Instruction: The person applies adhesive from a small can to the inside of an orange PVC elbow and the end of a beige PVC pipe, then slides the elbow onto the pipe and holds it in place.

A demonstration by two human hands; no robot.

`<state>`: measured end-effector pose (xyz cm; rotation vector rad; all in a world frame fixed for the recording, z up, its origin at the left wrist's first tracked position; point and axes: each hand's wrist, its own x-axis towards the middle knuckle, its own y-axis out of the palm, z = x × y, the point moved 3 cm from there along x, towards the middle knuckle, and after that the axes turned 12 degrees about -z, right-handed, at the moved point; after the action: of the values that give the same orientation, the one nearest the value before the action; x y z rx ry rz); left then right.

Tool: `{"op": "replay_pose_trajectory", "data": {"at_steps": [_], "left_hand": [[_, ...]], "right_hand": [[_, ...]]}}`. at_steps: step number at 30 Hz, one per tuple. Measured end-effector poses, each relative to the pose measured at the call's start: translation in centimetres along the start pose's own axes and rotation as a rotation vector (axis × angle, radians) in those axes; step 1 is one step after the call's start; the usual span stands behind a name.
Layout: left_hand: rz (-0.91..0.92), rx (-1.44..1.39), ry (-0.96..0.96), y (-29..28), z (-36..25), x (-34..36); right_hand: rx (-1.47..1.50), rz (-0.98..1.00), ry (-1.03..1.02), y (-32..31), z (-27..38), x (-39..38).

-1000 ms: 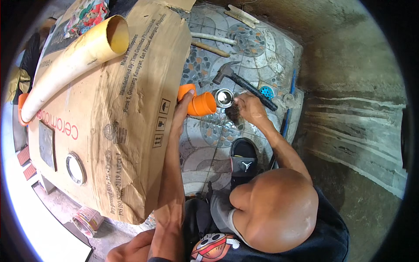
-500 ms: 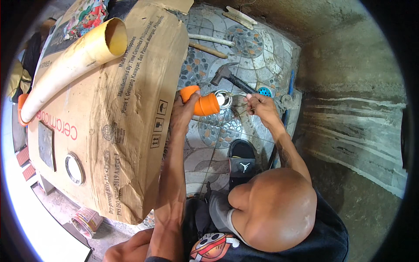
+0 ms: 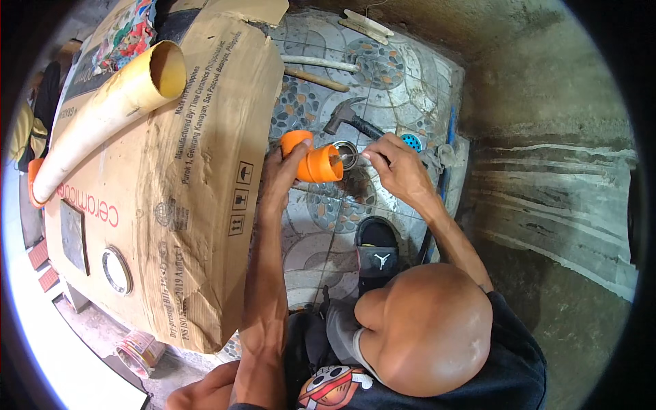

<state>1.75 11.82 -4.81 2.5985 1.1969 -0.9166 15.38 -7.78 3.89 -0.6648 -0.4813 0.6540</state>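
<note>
My left hand [image 3: 280, 176] is wrapped round an orange plastic pipe elbow [image 3: 318, 166], its open mouth facing right. In a pinch, my right hand [image 3: 400, 171] holds a thin applicator brush [image 3: 348, 157], its tip at the elbow's mouth. Just behind the mouth, a small round open can [image 3: 346, 152] stands on the tiled floor, partly hidden by the elbow. A claw hammer [image 3: 355, 121] with a dark handle lies beyond the can, close to my right hand.
A large cardboard box [image 3: 205, 232] fills the left side, carrying a long pale pipe [image 3: 102, 123], a dark flat plate [image 3: 74, 236] and a ring-shaped roll [image 3: 108, 273]. A blue drain grate [image 3: 411, 142] sits right of the hammer. Sticks lie farther back, and a rough wall [image 3: 547, 157] bounds the right.
My right hand has shifted slightly left, carrying the brush from over the can to the elbow's mouth. The elbow stays in my left hand, nearly in place.
</note>
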Motion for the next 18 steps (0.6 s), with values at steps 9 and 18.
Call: {"op": "replay_pose_trajectory", "data": {"at_steps": [9,18], "left_hand": [[0.076,-0.083,-0.134,-0.2,0.3,0.4],[0.154,-0.089,-0.155,-0.2,-0.4,-0.2]], "right_hand": [[0.145,-0.019,-0.069,-1.1,2.9,0.7],[0.112,-0.045,-0.236,-1.4,3.2,1.0]]}}
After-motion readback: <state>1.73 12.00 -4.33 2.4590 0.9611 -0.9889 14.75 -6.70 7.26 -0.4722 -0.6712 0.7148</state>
